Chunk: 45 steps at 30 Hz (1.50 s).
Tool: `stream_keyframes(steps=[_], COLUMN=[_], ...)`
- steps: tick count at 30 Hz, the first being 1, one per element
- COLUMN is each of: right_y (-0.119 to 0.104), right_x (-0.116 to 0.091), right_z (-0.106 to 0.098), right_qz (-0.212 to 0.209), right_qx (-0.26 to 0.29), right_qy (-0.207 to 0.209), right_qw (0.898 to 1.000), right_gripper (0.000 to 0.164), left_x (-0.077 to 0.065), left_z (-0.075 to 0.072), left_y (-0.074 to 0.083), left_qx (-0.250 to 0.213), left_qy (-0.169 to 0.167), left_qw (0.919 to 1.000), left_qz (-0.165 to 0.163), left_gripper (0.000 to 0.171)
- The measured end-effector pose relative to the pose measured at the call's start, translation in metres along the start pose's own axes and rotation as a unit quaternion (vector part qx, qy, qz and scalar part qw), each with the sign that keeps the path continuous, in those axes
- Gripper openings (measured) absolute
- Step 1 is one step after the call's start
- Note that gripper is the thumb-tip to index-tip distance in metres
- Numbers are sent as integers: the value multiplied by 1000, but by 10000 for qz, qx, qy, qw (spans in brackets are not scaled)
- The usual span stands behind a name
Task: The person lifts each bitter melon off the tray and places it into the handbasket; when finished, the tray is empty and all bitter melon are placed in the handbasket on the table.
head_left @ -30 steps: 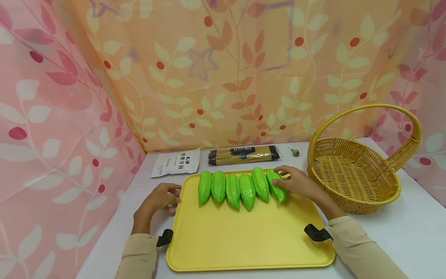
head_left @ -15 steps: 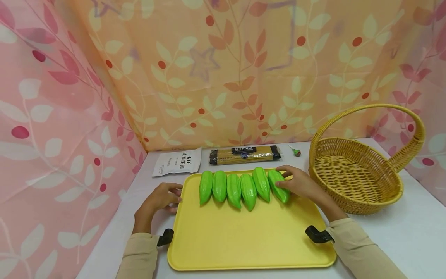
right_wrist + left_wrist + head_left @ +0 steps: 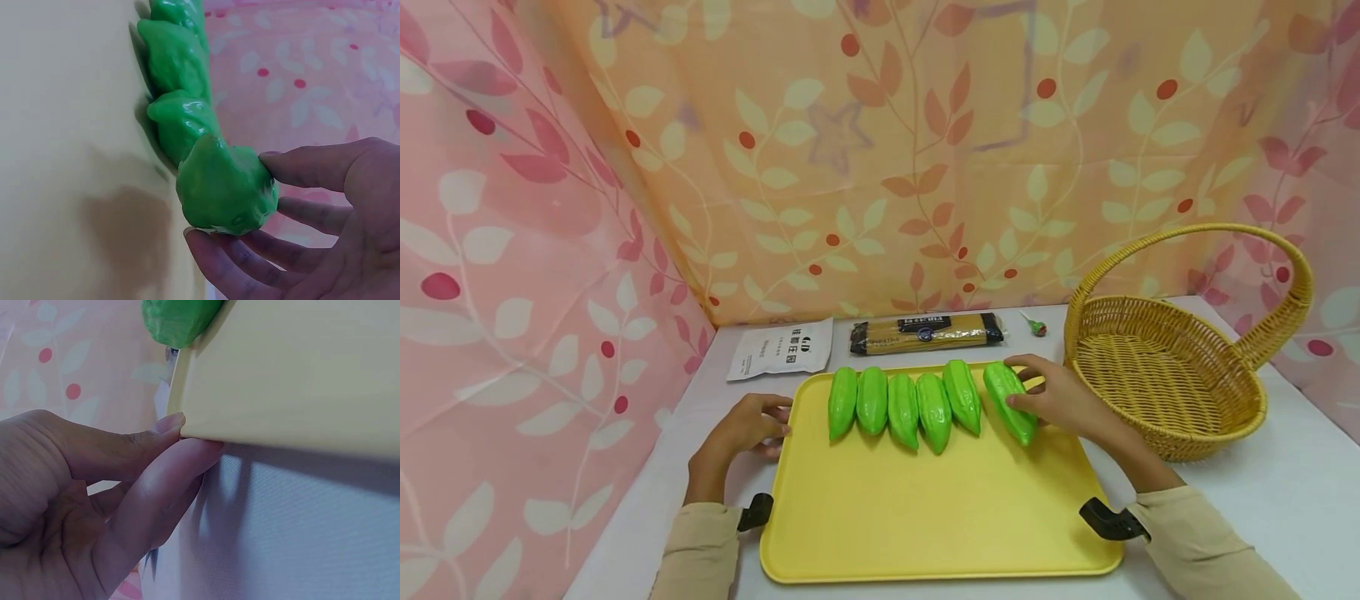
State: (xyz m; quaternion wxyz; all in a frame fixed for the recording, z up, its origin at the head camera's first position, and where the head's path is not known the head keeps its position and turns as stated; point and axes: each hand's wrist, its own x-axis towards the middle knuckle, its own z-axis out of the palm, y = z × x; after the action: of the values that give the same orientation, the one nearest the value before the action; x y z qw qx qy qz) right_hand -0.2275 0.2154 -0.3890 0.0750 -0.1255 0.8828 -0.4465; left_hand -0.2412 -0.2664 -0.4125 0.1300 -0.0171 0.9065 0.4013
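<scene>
- Right hand (image 3: pixel 1063 404): clamped on the rightmost green fruit (image 3: pixel 1003 397), thumb on one side, fingers opposite.
- Position of that fruit: over the far right part of the yellow tray (image 3: pixel 940 517), tilted, apparently raised slightly, shadow apart in the right wrist view.
- Left hand (image 3: pixel 747 425): pinched on the tray's left rim, toward the far end.
- To the left of the held piece: row of five green fruits (image 3: pixel 903 412), along the tray's far side.
- Risk: slip from grasp. Likely cause: glossy skin under fingertip contact.
- Risk: bumped, disordered row. Likely cause: low swing leftward.
- Risk: nudged wicker basket (image 3: pixel 1195 448). Likely cause: right forearm close to its near left wall.
- Risk: shifted tray. Likely cause: uneven left-hand pull.
</scene>
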Motion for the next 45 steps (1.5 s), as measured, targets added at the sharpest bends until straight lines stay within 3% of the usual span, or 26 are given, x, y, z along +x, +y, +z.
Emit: stream_keyframes(steps=[8, 14, 24, 38, 45], right_y=[-11, -7, 6, 25, 33], right_x=[-28, -49, -73, -64, -51], right_z=[-17, -36, -77, -131, -150], right_qz=[-51, -240, 79, 528, 621], right_qx=[121, -305, -576, -669, -283], right_qy=[109, 470, 711, 612, 448], right_qw=[9999, 9981, 9958, 9945, 9967], right_gripper=[70, 68, 73, 79, 81], left_x=[-1, 0, 1, 0, -1], left_z=[0, -1, -2, -1, -1], left_y=[0, 1, -1, -1, -2], left_qx=[51, 119, 121, 191, 220], left_qy=[-23, -45, -66, -42, -26], left_qw=[9999, 9999, 9999, 9998, 9996], left_qz=[98, 81, 70, 39, 180], left_gripper=[51, 51, 51, 52, 51])
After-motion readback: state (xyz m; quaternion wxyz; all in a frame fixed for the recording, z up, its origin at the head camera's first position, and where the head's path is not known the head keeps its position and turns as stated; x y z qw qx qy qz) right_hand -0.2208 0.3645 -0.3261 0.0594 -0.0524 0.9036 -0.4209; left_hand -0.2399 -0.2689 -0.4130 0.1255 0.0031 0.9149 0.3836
